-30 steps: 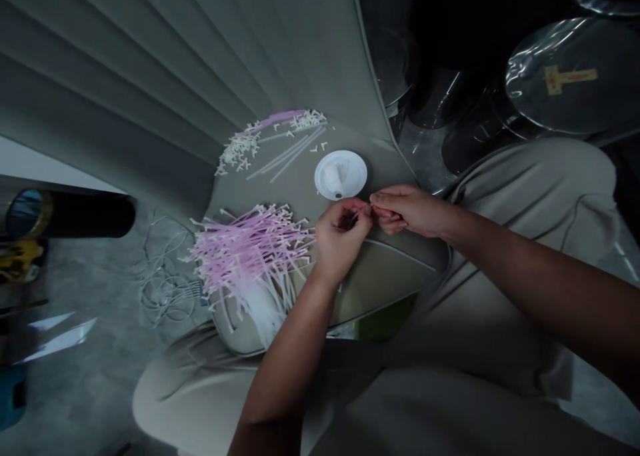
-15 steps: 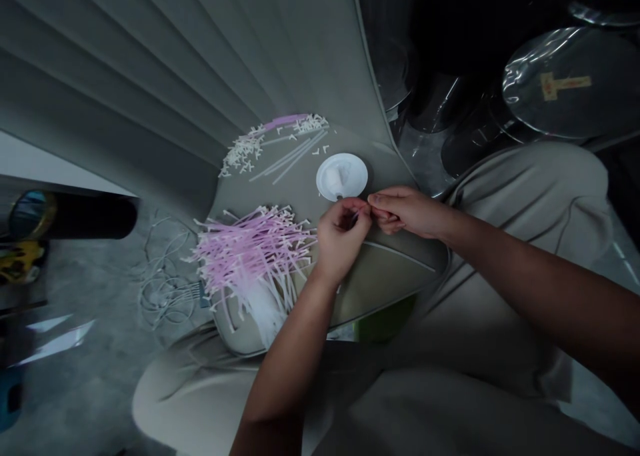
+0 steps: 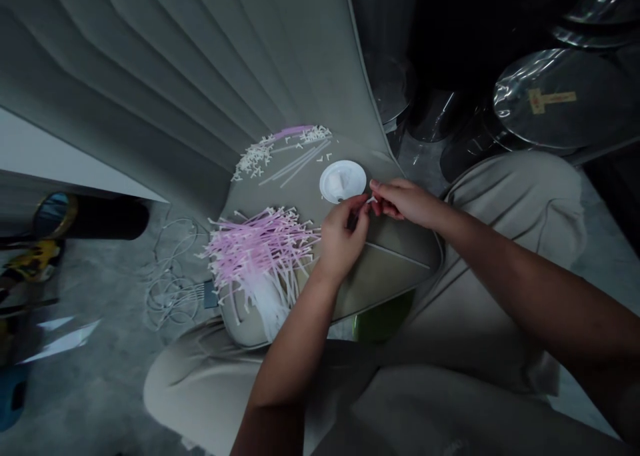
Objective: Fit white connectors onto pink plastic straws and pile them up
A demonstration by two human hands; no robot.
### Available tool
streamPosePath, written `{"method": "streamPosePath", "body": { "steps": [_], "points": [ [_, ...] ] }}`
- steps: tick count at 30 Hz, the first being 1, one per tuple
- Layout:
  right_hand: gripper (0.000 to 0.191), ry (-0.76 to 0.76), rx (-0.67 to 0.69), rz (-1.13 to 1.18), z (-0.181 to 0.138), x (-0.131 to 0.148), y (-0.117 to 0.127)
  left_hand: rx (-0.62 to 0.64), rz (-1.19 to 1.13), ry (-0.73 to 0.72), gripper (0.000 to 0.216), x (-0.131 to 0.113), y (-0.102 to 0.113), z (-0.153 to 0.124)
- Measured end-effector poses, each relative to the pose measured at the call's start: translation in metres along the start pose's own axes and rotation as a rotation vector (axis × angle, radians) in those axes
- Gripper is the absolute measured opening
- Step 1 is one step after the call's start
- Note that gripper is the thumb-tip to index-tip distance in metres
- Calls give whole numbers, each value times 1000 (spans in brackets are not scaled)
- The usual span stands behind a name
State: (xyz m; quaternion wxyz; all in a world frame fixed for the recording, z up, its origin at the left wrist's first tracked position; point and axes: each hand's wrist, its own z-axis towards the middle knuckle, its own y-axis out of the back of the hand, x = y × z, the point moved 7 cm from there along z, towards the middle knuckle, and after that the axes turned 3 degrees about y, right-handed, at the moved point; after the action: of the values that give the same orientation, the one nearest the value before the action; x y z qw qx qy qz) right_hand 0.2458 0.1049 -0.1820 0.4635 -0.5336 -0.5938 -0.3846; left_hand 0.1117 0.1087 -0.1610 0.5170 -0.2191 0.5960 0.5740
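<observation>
My left hand is closed in a pinch above the front part of the chair seat. A small white piece sticks out of its fingertips toward the right; its full shape is hidden. Just beside it, my right hand has its fingers curled and drawn together, and what they hold, if anything, cannot be made out. Behind the hands stands a white dish with a white lump in it. Left of my left hand lies a heap of pink and white thin tubes with white end pieces.
Small white connectors and several loose white sticks lie near the backrest. A thin pale strip runs across the seat below my hands. Tangled cables lie on the floor at left; clear-lidded round containers stand at right.
My hands have drawn slightly apart, and the white piece between their fingertips now shows. The whole view has shifted a little.
</observation>
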Motion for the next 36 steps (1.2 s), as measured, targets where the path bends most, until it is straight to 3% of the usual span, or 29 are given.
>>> {"method": "streamPosePath", "body": {
  "steps": [8, 12, 16, 20, 24, 28, 36],
  "points": [
    [22, 218, -352, -196, 3, 9, 34, 25, -39, -29, 33, -9, -1, -1],
    [33, 280, -465, -319, -2, 14, 42, 67, 43, -24, 37, -23, 5, 1],
    [46, 285, -544, -345, -8, 15, 47, 48, 175, -43, 34, -43, 28, 4],
    [51, 305, -539, -395, -13, 14, 42, 48, 289, -19, 33, -53, 56, 1],
    [35, 378, -493, -602, -18, 17, 28, 89, 420, 31, 31, -50, 73, -14],
    [22, 365, -486, -731, -21, 15, 21, 151, 551, 47, 30, -39, 75, -43],
    [26, 349, -358, -887, -35, 12, 1, 68, 654, 110, 33, -23, 75, -106]
  ]
}}
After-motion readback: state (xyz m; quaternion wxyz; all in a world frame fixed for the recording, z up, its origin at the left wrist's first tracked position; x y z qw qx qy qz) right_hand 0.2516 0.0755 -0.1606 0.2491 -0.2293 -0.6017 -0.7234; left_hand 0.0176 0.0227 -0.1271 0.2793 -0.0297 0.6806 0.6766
